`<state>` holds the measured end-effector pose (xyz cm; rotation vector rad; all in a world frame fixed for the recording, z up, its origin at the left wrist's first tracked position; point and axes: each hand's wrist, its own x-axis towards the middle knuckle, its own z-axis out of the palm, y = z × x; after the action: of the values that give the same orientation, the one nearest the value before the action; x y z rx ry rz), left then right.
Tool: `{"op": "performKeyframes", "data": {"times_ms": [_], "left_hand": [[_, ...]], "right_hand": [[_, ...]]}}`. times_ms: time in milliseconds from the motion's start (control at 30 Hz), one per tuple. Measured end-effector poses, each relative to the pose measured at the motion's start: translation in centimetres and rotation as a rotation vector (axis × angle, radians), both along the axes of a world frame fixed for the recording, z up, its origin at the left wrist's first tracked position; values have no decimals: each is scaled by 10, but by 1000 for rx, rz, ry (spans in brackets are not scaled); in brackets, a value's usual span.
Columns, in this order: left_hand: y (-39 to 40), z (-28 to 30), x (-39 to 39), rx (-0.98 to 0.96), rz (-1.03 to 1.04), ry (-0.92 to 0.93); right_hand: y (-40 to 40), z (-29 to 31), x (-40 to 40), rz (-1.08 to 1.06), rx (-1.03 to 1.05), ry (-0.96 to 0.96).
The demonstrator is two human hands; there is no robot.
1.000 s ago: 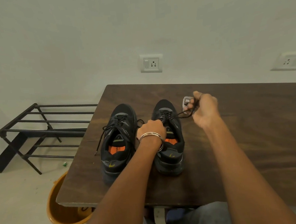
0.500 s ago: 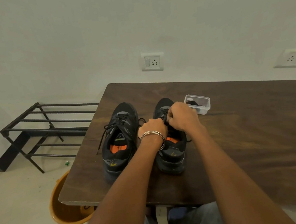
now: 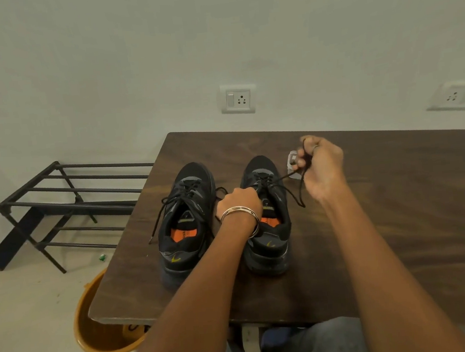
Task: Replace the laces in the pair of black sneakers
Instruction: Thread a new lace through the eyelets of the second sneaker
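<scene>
Still early: we are gripping lace (image 3: 292,173) in right hand (image 3: 319,164), pulling it from right sneaker (image 3: 269,217); left hand (image 3: 239,203) is clamping that sneaker's tongue area; left sneaker (image 3: 186,223) near surface's (image 3: 400,216) left edge is remaining laced.

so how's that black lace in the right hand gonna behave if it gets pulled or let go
The lace is probably floppy: past the right hand its free end hangs in a loose curve, and only the stretch back to the right sneaker looks straight. Released, it would likely drop limp onto the table. It looks thin and light.
</scene>
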<state>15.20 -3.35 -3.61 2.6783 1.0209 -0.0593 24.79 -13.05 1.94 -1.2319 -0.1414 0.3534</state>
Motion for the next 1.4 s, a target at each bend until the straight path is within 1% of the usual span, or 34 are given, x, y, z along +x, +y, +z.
{"op": "performKeyframes", "data": {"times_ms": [33,100,167,200,233,267,300,367,433,533,733,833,867,900,1000,1033,1100,1133,1200,1267,1333,1367,1400], "left_hand": [[0,0,0,-2,-1,4],[0,1,0,-8,-2,11],[0,2,-1,-6,0,14],[-1,2,-2,-5,3,16],[-1,3,-2,-6,4,18],[-2,3,-1,-8,5,20],[-2,3,-1,-8,4,21],[-2,3,-1,-8,3,17],[-1,3,-1,-13,5,10],[-1,5,-2,-38,7,-2],[-2,6,-4,-59,13,-6],[1,7,-5,-80,24,-8],[2,6,-5,-89,24,-6],[2,7,-5,-87,20,-4],[0,8,-6,-77,16,17],[0,9,-5,-84,17,27],[1,16,-6,-119,12,55],[2,20,-8,-141,8,69],[5,29,-11,-175,20,69],[7,33,-10,-175,62,-24],[9,35,-8,-141,141,-225],[11,34,-4,-128,168,-338],[13,32,0,-136,170,-438]], "right_hand": [[2,-1,-1,28,-115,-130],[8,-7,-3,121,-443,-461],[14,-18,-4,255,-891,-760],[17,-23,-6,314,-1114,-865],[20,-26,-9,366,-1284,-925],[23,-30,-12,399,-1385,-953],[26,-33,-15,413,-1429,-974],[30,-38,-16,400,-1424,-1014],[33,-41,-15,376,-1374,-1023],[34,-43,-10,307,-1249,-913],[25,-36,-7,245,-977,-491],[14,-26,-5,263,-636,-92],[9,-27,-2,277,-587,-20],[5,-27,1,272,-626,-36],[-8,-29,9,136,-1046,-309],[-12,-27,10,83,-1154,-360],[-19,-20,9,20,-1288,-429],[-20,-16,8,-8,-1323,-459],[-18,-11,7,-14,-1337,-525],[-11,-7,6,70,-1220,-576],[-1,-5,1,248,-1088,-578],[5,-5,-3,334,-1071,-572],[9,-7,-7,409,-1102,-583]]}}
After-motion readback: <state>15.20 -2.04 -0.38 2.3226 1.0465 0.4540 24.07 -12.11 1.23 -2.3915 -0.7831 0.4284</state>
